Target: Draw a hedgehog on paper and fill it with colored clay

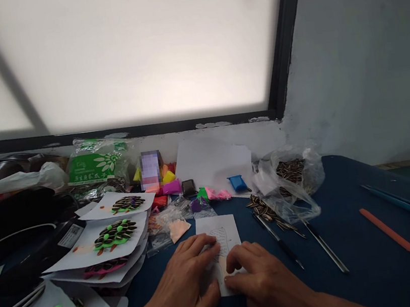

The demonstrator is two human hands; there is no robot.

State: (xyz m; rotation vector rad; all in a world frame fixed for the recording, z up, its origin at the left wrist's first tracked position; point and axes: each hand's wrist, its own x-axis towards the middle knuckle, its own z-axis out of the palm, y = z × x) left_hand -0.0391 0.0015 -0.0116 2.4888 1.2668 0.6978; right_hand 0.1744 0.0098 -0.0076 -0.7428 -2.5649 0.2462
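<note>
A small white card (228, 223) with a line drawing, patterned with small marks, lies on the dark blue table in front of me. Pale peach modelling clay (222, 264) covers a narrow part of the drawing between my hands. My left hand (186, 278) rests on the card's left side, fingers stretched forward and thumb apart. From the right, my right hand (262, 275) bends over the card; its thumb and forefinger come together at the clay's lower right edge. The other right fingers are curled.
At left are stacked cards (119, 236) bearing sunflower-seed hedgehogs. Behind lie coloured clay packets (171, 187) and a green seed bag (94, 164). To the right are loose sunflower seeds (264, 208), a clear bag of seeds (290, 169), a pen (281, 244), a metal rod (327, 248) and an orange tool (392, 234).
</note>
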